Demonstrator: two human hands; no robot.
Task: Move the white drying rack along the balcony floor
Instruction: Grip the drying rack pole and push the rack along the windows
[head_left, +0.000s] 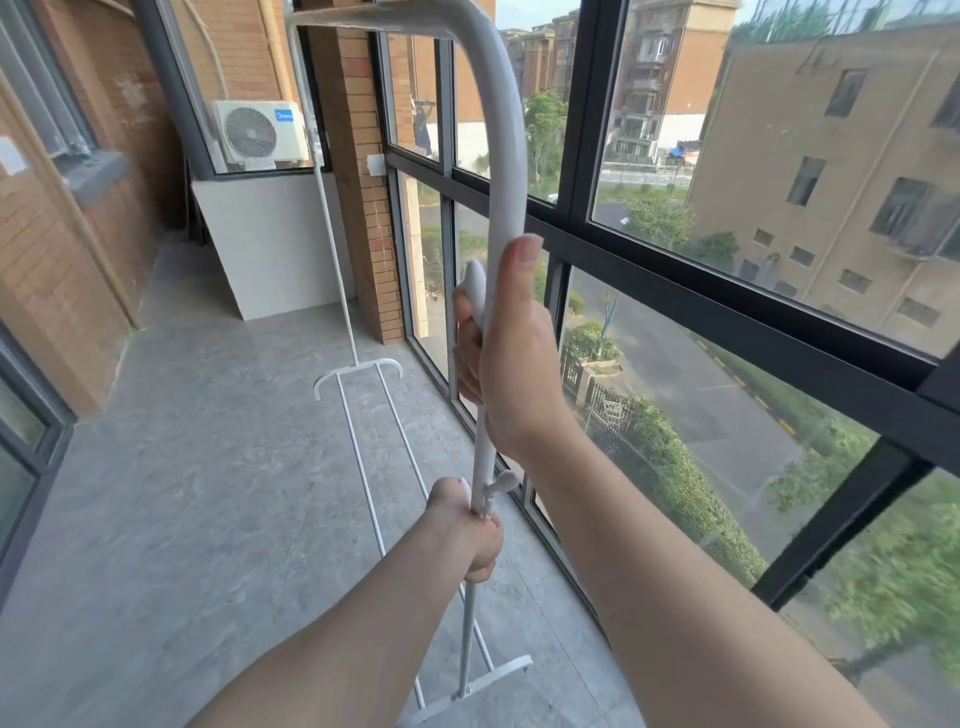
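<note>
Both hands are wrapped tight on the near upright of the rack (496, 171), right hand (506, 358) high up, left hand (467, 525) lower by a small knob (501, 482). Rack stands on the floor (208, 493) right alongside the window (675, 249), its far post near the AC unit (260, 132).

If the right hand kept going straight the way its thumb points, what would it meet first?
Probably the rack's curved top bar: the right hand grips the white drying rack's upright, thumb pointing up along it. Depth is uncertain.
</note>
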